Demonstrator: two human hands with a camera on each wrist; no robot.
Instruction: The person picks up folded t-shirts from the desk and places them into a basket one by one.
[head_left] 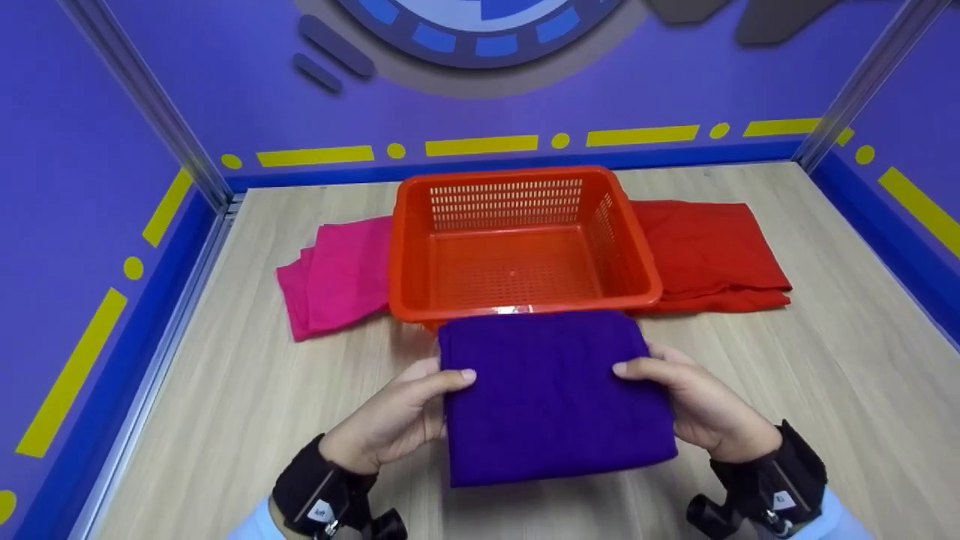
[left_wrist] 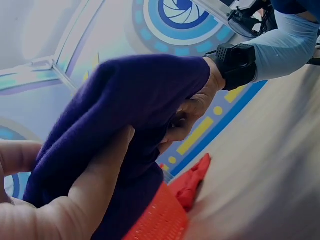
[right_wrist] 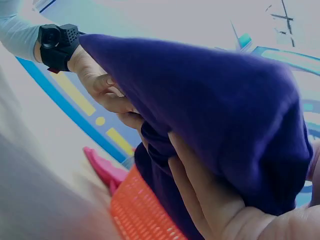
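A folded purple cloth (head_left: 555, 397) is held up in front of the basket, its far edge overlapping the basket's near side in the head view. My left hand (head_left: 401, 412) grips its left edge, thumb on top and fingers underneath. On the opposite edge my right hand (head_left: 701, 401) pinches the cloth the same way. Both wrist views show the folded layers of the purple cloth (left_wrist: 125, 100) between the two hands, with fingers of the right hand (right_wrist: 205, 195) against its underside. Behind it stands an orange-red plastic basket (head_left: 517, 259) with slotted walls and nothing inside.
A folded pink cloth (head_left: 349, 274) lies left of the basket, partly hidden by it. To the right lies a folded red cloth (head_left: 709, 251), also partly behind the basket's rim. Blue-purple panels (head_left: 487, 112) wall the wooden table (head_left: 225, 375) at the back and sides.
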